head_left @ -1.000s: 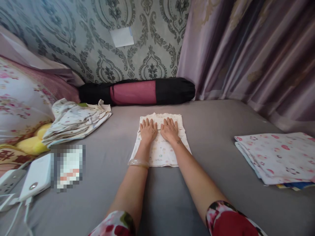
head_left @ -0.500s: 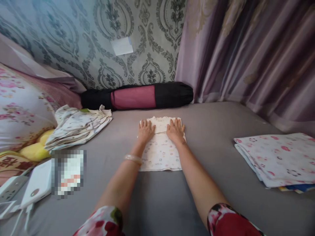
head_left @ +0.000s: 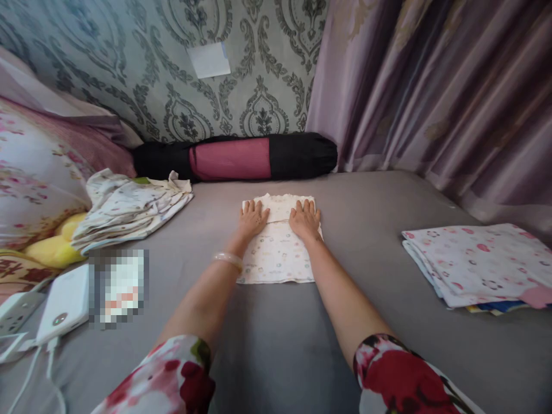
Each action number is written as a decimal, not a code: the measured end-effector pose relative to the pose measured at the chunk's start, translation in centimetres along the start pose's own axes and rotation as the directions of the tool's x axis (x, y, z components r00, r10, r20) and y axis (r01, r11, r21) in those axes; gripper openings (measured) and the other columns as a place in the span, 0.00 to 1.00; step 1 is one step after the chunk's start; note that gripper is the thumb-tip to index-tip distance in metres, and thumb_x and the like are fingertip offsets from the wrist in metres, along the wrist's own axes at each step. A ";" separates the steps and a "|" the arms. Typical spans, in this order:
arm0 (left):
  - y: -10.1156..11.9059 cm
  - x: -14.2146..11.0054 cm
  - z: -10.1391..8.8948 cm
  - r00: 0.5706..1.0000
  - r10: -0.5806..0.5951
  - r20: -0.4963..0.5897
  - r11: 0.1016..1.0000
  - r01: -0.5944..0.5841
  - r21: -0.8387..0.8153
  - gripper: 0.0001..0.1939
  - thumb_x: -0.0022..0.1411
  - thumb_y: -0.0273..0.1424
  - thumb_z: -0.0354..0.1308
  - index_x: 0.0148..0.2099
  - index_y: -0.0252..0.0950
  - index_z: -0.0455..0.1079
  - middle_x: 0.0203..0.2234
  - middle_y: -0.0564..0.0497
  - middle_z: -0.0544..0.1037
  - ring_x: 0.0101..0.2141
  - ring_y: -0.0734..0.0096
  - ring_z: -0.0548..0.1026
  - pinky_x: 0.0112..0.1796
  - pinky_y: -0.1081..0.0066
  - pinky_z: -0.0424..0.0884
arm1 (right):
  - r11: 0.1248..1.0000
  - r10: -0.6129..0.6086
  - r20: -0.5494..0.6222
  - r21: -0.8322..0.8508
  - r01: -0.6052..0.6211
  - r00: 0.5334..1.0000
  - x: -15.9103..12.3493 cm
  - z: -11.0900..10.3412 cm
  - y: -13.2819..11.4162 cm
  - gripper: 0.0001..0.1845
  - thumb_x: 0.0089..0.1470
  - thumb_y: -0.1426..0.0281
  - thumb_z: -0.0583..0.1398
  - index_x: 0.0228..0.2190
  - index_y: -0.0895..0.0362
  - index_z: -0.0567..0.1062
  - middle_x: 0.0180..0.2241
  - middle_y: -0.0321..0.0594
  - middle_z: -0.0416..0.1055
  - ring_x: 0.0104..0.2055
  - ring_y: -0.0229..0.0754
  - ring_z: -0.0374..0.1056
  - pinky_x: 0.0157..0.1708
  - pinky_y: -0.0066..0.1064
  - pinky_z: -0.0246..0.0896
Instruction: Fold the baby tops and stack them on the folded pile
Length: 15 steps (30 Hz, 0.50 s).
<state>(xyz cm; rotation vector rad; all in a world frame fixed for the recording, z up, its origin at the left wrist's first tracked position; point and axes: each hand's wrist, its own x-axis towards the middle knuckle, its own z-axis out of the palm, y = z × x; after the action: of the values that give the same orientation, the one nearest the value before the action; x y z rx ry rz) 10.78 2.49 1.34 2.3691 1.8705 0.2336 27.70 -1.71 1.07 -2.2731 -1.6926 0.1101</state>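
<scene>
A small white garment with a pale print point(head_left: 280, 256) lies on the grey bed sheet point(head_left: 276, 333), its far part folded over toward me. My left hand point(head_left: 253, 219) rests flat on the left side of the folded part, fingers apart and pointing away. On the right side of the same fold, my right hand point(head_left: 305, 218) is laid flat with its fingers stretched out. Neither hand grips the cloth. A pale bangle point(head_left: 228, 260) is on my left wrist.
Folded printed cloths point(head_left: 478, 261) lie at the right. To the left are a pile of loose clothes point(head_left: 133, 207), a white power bank point(head_left: 64, 305) with cables, a power strip point(head_left: 19, 310) and a floral pillow point(head_left: 38, 178). A black and pink roll point(head_left: 233, 158) lies along the wall.
The camera view has tilted slightly, so everything sits a little higher in the picture. Both hands stay flat on the garment's fold, with no clear movement over it.
</scene>
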 end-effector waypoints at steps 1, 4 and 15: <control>0.0 -0.2 -0.3 1.000 0.010 0.019 1.000 -0.010 -0.014 0.34 0.69 0.47 0.33 0.69 0.32 0.49 0.68 0.39 0.50 0.67 0.53 0.46 0.63 0.51 0.46 | 1.000 -0.002 0.020 0.005 0.002 1.000 0.1 -0.2 0.1 0.30 0.65 0.63 0.41 0.64 0.61 0.56 0.67 0.52 0.47 0.69 0.54 0.37 0.63 0.53 0.35; 0.2 -1.4 -1.5 0.998 0.060 0.034 0.998 -0.060 -0.022 0.35 0.69 0.46 0.33 0.70 0.31 0.46 0.68 0.38 0.47 0.68 0.54 0.43 0.64 0.49 0.42 | 0.999 -0.040 0.136 0.028 0.037 0.990 0.0 -1.2 0.4 0.32 0.66 0.61 0.39 0.66 0.60 0.52 0.69 0.52 0.41 0.70 0.53 0.34 0.64 0.54 0.34; 0.4 -11.6 -1.4 0.886 0.426 0.182 0.902 -0.431 -0.011 0.33 0.70 0.48 0.33 0.70 0.36 0.46 0.69 0.43 0.47 0.68 0.59 0.43 0.64 0.53 0.43 | 0.865 -0.492 0.279 0.044 0.501 0.825 -9.7 -3.3 1.8 0.31 0.66 0.58 0.41 0.66 0.55 0.53 0.69 0.47 0.40 0.70 0.50 0.34 0.65 0.51 0.27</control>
<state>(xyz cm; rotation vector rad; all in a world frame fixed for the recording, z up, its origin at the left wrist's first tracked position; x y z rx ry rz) 8.25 -8.86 2.25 2.6954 1.2619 0.0223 27.21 -11.96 2.58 -1.8179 -2.3961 0.3030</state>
